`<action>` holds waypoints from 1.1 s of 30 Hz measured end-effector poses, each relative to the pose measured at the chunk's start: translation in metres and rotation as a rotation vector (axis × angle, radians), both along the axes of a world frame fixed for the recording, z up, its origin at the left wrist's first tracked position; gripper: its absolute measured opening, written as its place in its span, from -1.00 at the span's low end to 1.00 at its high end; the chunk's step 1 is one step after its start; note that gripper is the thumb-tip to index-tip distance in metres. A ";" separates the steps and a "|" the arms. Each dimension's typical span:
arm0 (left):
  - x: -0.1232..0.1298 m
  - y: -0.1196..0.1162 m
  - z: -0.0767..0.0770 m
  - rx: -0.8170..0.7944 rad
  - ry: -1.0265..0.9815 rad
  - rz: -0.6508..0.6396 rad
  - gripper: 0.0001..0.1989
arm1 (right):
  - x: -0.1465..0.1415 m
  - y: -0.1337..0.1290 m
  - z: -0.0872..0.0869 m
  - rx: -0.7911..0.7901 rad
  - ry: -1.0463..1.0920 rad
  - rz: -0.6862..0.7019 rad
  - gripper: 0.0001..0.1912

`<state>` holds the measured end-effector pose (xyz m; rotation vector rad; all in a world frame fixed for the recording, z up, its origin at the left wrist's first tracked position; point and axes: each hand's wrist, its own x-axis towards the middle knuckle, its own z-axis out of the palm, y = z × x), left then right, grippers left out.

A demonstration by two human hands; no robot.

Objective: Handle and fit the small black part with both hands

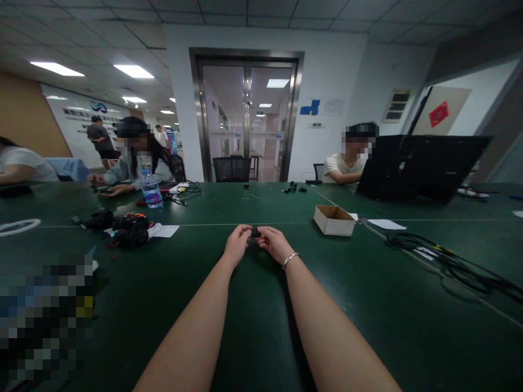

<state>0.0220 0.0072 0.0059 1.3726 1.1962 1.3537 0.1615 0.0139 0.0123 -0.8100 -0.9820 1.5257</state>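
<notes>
Both my arms stretch forward over the green table (257, 305). Between my fingertips is a small black piece (255, 233), too small for me to tell its kind. My left hand (238, 245) pinches its left end, and my right hand (274, 243) pinches its right end. The fingers of both hands hide part of it. Ahead of my hands, several small black parts (292, 188) lie on the tabletop, with one more black part (246, 186) further left.
An open cardboard box (335, 221) stands right of my hands. Black cables (445, 261) lie further right, near a monitor (425, 166). At left are black gear (126, 227), a paper (165, 231) and a water bottle (151, 190). Other people sit across the table.
</notes>
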 end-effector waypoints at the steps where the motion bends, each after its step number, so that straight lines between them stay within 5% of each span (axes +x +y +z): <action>1: 0.000 0.000 0.000 0.000 -0.001 -0.004 -0.78 | 0.000 0.000 0.000 -0.002 -0.003 -0.002 -0.81; 33: 0.001 -0.006 0.007 -0.017 -0.017 -0.028 -0.72 | -0.001 0.001 0.000 -0.011 -0.037 0.000 -0.87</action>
